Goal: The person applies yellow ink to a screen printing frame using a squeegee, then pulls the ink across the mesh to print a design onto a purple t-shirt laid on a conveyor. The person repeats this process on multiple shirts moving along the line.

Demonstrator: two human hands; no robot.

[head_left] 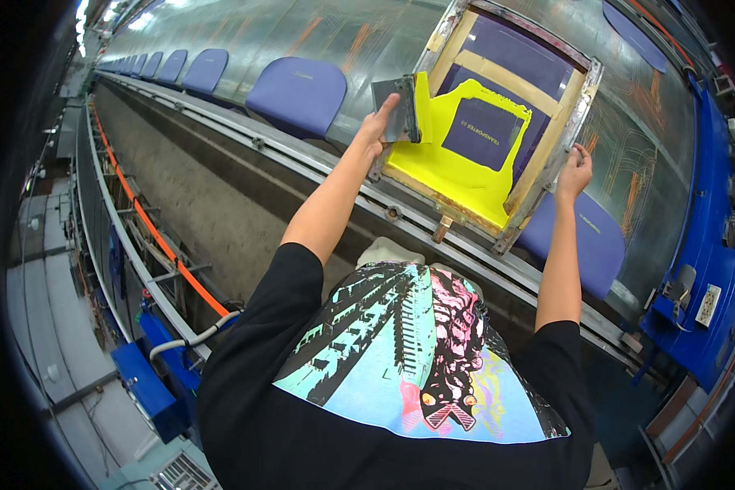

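Observation:
My left hand [373,131] is closed around a squeegee [398,110], a dark grey blade holder with bright yellow ink along its right side. It is at the left edge of a screen printing frame [580,102]. Yellow ink [457,175] is spread thickly over the near and left parts of the mesh, around a dark purple window that shows through it. My right hand [576,173] is at the frame's right edge, fingers curled and pinched against it. A purple curved panel [576,241] lies partly under the frame's near right corner.
Several purple panels [296,94] lie in a row along the long glossy table [367,41], which has a metal rail [298,166] on its near edge. Blue machine housing [702,302] stands at the right. An orange cable [151,220] runs along the left.

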